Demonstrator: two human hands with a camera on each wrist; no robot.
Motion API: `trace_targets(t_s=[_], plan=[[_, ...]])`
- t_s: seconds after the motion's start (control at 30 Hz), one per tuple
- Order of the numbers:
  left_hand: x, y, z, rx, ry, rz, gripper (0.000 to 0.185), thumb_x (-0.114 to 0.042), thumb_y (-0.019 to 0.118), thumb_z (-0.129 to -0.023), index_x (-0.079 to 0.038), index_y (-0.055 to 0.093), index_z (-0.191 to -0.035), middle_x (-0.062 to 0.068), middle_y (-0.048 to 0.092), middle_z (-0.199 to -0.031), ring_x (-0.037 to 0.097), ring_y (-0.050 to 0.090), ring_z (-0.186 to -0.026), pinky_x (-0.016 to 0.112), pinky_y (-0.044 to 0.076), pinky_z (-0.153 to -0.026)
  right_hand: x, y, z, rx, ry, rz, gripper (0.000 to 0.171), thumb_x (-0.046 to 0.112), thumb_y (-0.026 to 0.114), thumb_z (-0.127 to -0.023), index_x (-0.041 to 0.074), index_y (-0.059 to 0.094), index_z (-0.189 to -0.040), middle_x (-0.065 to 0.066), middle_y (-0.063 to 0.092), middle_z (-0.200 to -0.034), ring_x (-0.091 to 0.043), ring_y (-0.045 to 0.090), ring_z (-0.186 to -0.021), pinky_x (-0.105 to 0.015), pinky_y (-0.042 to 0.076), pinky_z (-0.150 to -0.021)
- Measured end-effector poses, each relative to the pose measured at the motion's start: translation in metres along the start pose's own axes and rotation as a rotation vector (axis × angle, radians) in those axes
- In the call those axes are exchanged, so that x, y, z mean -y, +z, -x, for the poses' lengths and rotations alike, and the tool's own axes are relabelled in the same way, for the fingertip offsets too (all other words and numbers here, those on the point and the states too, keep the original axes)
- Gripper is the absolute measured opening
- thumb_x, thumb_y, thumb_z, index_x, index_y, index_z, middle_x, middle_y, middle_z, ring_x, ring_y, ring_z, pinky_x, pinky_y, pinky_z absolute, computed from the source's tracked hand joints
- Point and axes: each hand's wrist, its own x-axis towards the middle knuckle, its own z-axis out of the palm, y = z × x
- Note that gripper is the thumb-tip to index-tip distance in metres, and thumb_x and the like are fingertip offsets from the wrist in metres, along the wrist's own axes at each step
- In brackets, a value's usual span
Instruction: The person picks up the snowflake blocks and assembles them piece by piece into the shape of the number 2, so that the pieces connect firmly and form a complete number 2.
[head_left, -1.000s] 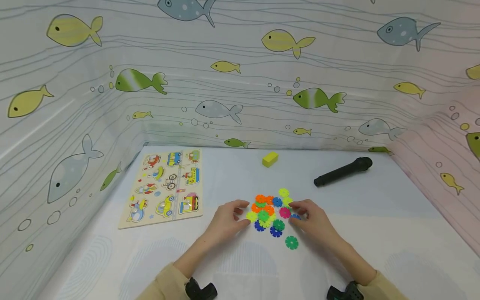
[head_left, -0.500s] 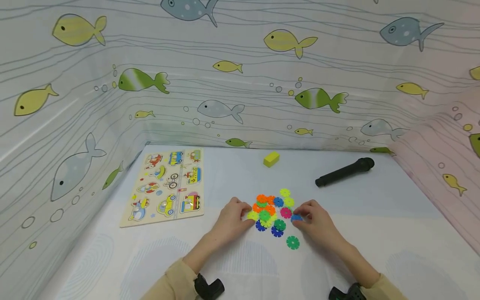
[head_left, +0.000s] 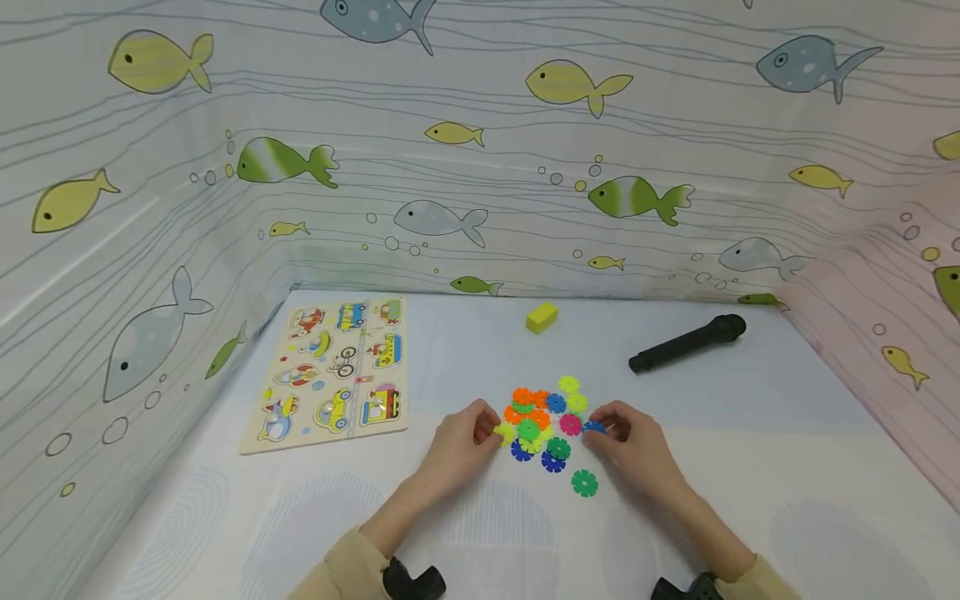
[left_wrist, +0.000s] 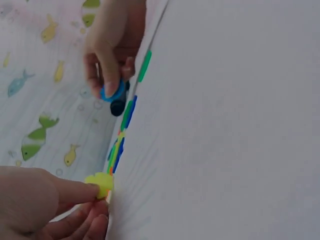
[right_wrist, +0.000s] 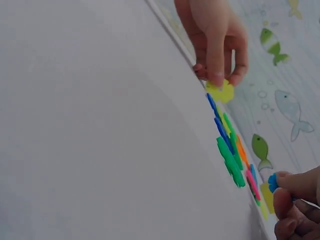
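A pile of flat plastic snowflake discs (head_left: 542, 423) in orange, green, blue, pink and yellow lies on the white table (head_left: 480, 517). My left hand (head_left: 467, 437) sits at the pile's left edge and pinches a yellow disc (head_left: 503, 432), also visible in the left wrist view (left_wrist: 99, 184) and the right wrist view (right_wrist: 220, 92). My right hand (head_left: 626, 437) at the pile's right edge pinches a blue disc (head_left: 593, 427), seen lifted off the table (left_wrist: 113, 93) (right_wrist: 273, 182). A lone green disc (head_left: 583, 482) lies just in front of the pile.
A wooden vehicle puzzle board (head_left: 333, 373) lies at the left. A yellow block (head_left: 542, 317) and a black microphone-shaped object (head_left: 686, 342) lie further back. Fish-patterned walls (head_left: 480, 167) enclose the table on three sides.
Both hands closed in on the pile: the left took hold of the yellow disc and the right picked up the blue disc. The rest of the pile has not moved.
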Motion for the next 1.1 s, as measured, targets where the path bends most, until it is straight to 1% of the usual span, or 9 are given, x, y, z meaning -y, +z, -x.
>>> trace_targets(t_s=[0.07, 0.17, 0.27, 0.37, 0.47, 0.6, 0.83, 0.97, 1.1], plan=[[0.003, -0.001, 0.006, -0.024, -0.027, 0.074, 0.01, -0.01, 0.067, -0.094, -0.009, 0.064, -0.104, 0.0, 0.065, -0.09, 0.011, 0.059, -0.077, 0.02, 0.052, -0.07, 0.004, 0.002, 0.002, -0.004, 0.014, -0.08, 0.02, 0.017, 0.075, -0.09, 0.009, 0.068, -0.107, -0.005, 0.066, -0.086, -0.017, 0.061, -0.068, -0.021, 0.05, -0.062], [0.006, -0.004, 0.012, -0.046, -0.098, 0.279, 0.013, -0.011, 0.067, -0.094, -0.007, 0.065, -0.107, 0.004, 0.068, -0.094, 0.015, 0.067, -0.08, 0.021, 0.056, -0.075, 0.011, 0.005, 0.004, 0.013, 0.021, -0.223, 0.021, 0.014, 0.072, -0.093, 0.005, 0.067, -0.111, -0.01, 0.071, -0.089, -0.018, 0.068, -0.069, -0.021, 0.056, -0.066], [0.005, -0.007, 0.012, -0.062, -0.158, 0.526, 0.02, -0.009, 0.067, -0.095, -0.002, 0.063, -0.113, 0.012, 0.068, -0.099, 0.024, 0.071, -0.086, 0.025, 0.059, -0.08, 0.019, 0.012, 0.003, 0.034, 0.026, -0.344, 0.022, 0.01, 0.069, -0.094, 0.001, 0.065, -0.114, -0.014, 0.073, -0.091, -0.021, 0.073, -0.076, -0.021, 0.059, -0.074], [0.005, -0.008, 0.01, -0.072, -0.179, 0.663, 0.025, -0.008, 0.066, -0.095, 0.001, 0.06, -0.118, 0.016, 0.068, -0.102, 0.03, 0.072, -0.092, 0.028, 0.059, -0.084, 0.026, 0.022, -0.001, 0.049, 0.054, -0.449, 0.021, 0.011, 0.068, -0.095, 0.0, 0.063, -0.113, -0.016, 0.072, -0.093, -0.025, 0.074, -0.081, -0.025, 0.059, -0.079], [0.004, -0.007, 0.008, -0.076, -0.184, 0.713, 0.027, -0.007, 0.066, -0.096, 0.002, 0.06, -0.12, 0.016, 0.069, -0.102, 0.033, 0.072, -0.095, 0.029, 0.059, -0.085, 0.032, 0.032, -0.003, 0.043, 0.092, -0.541, 0.022, 0.011, 0.068, -0.095, -0.001, 0.063, -0.112, -0.017, 0.071, -0.095, -0.028, 0.074, -0.083, -0.028, 0.06, -0.08], [0.003, -0.005, 0.008, -0.089, -0.192, 0.757, 0.028, -0.008, 0.066, -0.096, 0.001, 0.061, -0.121, 0.014, 0.071, -0.101, 0.034, 0.072, -0.096, 0.03, 0.059, -0.086, 0.035, 0.04, 0.001, -0.008, 0.139, -0.6, 0.021, 0.011, 0.069, -0.094, 0.0, 0.063, -0.111, -0.017, 0.071, -0.097, -0.028, 0.074, -0.086, -0.028, 0.059, -0.082], [0.002, -0.001, 0.009, -0.082, -0.206, 0.778, 0.029, -0.009, 0.065, -0.096, -0.001, 0.063, -0.124, 0.017, 0.07, -0.106, 0.034, 0.071, -0.099, 0.033, 0.058, -0.089, 0.038, 0.038, 0.008, -0.076, 0.164, -0.628, 0.023, 0.013, 0.067, -0.096, 0.003, 0.064, -0.116, -0.016, 0.073, -0.104, -0.023, 0.075, -0.092, -0.025, 0.057, -0.087], [0.002, 0.003, 0.006, -0.078, -0.192, 0.787, 0.029, -0.01, 0.065, -0.097, -0.002, 0.064, -0.125, 0.016, 0.069, -0.111, 0.033, 0.071, -0.099, 0.034, 0.058, -0.09, 0.039, 0.04, 0.009, -0.093, 0.154, -0.649, 0.021, 0.013, 0.068, -0.095, 0.004, 0.066, -0.114, -0.014, 0.074, -0.103, -0.023, 0.075, -0.092, -0.023, 0.056, -0.088], [0.002, 0.006, 0.005, -0.078, -0.183, 0.788, 0.03, -0.012, 0.065, -0.097, -0.004, 0.064, -0.126, 0.016, 0.07, -0.109, 0.033, 0.071, -0.099, 0.034, 0.057, -0.09, 0.04, 0.047, 0.008, -0.084, 0.104, -0.691, 0.025, 0.013, 0.07, -0.094, 0.001, 0.067, -0.115, -0.017, 0.073, -0.104, -0.023, 0.075, -0.093, -0.026, 0.056, -0.088]])
